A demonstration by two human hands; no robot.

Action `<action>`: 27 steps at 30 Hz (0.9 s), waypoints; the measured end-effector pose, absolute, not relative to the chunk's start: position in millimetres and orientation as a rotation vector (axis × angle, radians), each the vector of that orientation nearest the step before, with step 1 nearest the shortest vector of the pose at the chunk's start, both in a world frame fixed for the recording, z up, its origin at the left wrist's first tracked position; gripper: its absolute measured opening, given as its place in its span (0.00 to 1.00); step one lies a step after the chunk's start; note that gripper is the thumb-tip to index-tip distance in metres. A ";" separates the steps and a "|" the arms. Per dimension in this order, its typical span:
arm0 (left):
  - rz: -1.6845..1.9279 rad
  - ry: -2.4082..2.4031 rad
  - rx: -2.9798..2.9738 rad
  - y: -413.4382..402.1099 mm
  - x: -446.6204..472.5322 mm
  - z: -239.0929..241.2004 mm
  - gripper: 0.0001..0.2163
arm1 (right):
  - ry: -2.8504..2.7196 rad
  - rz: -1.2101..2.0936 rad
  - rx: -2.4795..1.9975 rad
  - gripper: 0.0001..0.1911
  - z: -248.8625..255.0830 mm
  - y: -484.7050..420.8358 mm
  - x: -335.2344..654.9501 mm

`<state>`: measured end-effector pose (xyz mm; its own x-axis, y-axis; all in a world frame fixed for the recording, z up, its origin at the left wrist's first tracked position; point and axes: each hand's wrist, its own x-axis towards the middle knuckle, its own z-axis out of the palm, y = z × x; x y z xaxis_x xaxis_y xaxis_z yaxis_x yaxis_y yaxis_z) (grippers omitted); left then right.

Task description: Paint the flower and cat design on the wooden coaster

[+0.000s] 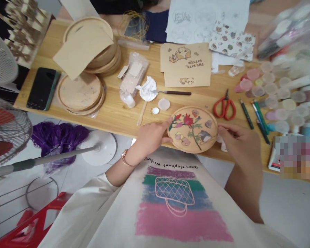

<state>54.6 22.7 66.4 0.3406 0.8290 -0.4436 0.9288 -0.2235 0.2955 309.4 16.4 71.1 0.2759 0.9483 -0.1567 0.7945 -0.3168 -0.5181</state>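
Observation:
A round wooden plate (179, 144) with a raised rim lies at the table's front edge, decorated with red flowers, green stems and several small animal shapes. My left hand (153, 136) grips its left rim between thumb and fingers. On the opposite side, my right hand (236, 139) has its fingers closed at the right rim. Something white (223, 146) shows below those right fingers; I cannot tell what it is. Just beyond the plate are a small clear cup (164, 104), a white cap (155, 110) and a dark-handled tool (177, 92) whose tip rests in white paste (147, 89).
Red-handled scissors (224, 107) and several pencils (246, 113) lie to the right, near many small paint pots (284, 93). Stacked wooden plates (80, 91) and a phone (42, 89) occupy the left. Printed kraft paper (186, 75) lies behind. A fan (9, 132) stands at left.

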 end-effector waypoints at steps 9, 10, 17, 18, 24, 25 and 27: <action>-0.302 1.592 2.095 19.7 55.0 65.3 0.38 | -1.022 0.902 -1.896 0.22 53.7 4.8 303.1; -0.302 1.592 2.098 19.1 55.2 64.9 0.38 | -1.015 0.920 -1.871 0.22 51.1 4.8 303.1; -0.320 1.641 2.085 16.0 57.6 60.5 0.38 | -1.098 0.968 -1.878 0.22 37.2 7.2 302.3; -0.331 1.644 2.079 16.3 58.2 60.6 0.38 | -1.137 0.951 -1.888 0.20 36.3 7.9 302.1; -0.377 1.664 2.059 19.1 62.5 63.8 0.37 | -1.317 0.867 -1.967 0.19 34.2 12.6 306.6; -0.390 1.667 2.056 19.5 63.1 64.4 0.37 | -1.351 0.853 -1.970 0.19 33.8 13.1 307.9; -0.416 1.668 2.052 20.2 64.3 65.4 0.37 | -1.429 0.826 -1.982 0.20 33.0 13.6 310.0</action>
